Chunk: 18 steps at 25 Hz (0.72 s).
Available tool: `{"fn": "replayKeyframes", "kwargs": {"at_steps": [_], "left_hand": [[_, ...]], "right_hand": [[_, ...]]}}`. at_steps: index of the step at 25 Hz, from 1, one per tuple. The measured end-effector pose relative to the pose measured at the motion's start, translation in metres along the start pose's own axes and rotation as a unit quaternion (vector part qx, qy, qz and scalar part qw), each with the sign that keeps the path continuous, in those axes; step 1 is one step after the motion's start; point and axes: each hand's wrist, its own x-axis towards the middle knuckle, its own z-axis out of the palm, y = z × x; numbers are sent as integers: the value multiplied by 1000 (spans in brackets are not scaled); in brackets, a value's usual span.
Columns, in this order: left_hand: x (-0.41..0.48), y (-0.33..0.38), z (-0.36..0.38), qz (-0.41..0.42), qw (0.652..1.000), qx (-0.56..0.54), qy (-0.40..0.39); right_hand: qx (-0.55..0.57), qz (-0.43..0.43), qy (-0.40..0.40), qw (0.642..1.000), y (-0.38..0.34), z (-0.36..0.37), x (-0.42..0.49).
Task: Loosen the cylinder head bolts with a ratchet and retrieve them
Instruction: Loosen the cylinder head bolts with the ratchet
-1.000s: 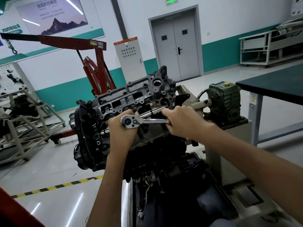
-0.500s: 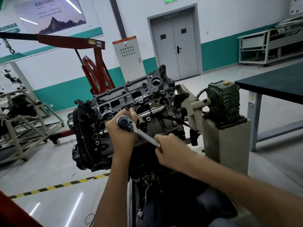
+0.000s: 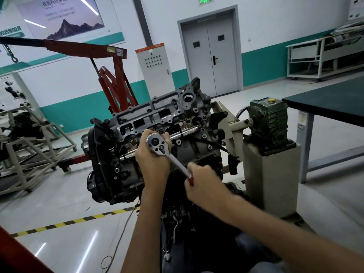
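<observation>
A grey engine with its cylinder head (image 3: 157, 117) facing me hangs tilted on a stand in the middle of the view. A chrome ratchet (image 3: 160, 147) sits with its head against the cylinder head, its handle slanting down to the right. My left hand (image 3: 152, 160) wraps around the ratchet's head from below. My right hand (image 3: 204, 182) grips the red end of the handle. The bolt under the ratchet head is hidden by the tool and my left hand.
The stand's green gearbox (image 3: 269, 123) sits on a grey pedestal (image 3: 271, 180) to the right. A dark-topped table (image 3: 331, 103) stands at far right. A red engine hoist (image 3: 114, 79) is behind the engine, a metal frame (image 3: 29, 150) at left, yellow-black floor tape (image 3: 78, 220) below.
My right hand has swung the ratchet handle from pointing right down to a down-right slant, then held it about there. My left hand has stayed on the ratchet head.
</observation>
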Motion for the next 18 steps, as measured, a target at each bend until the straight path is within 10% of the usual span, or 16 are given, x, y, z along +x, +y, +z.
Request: {"fn": "replayKeyframes", "kwargs": {"at_steps": [4, 12, 18], "left_hand": [[8, 4, 7, -78, 994, -79, 0], [21, -4, -23, 25, 992, 25, -123], [-1, 5, 5, -49, 997, -39, 38]], "right_hand": [[77, 12, -41, 996, -13, 14, -13], [-279, -194, 13, 940, 8, -86, 69], [-50, -15, 16, 999, -4, -12, 7]]}}
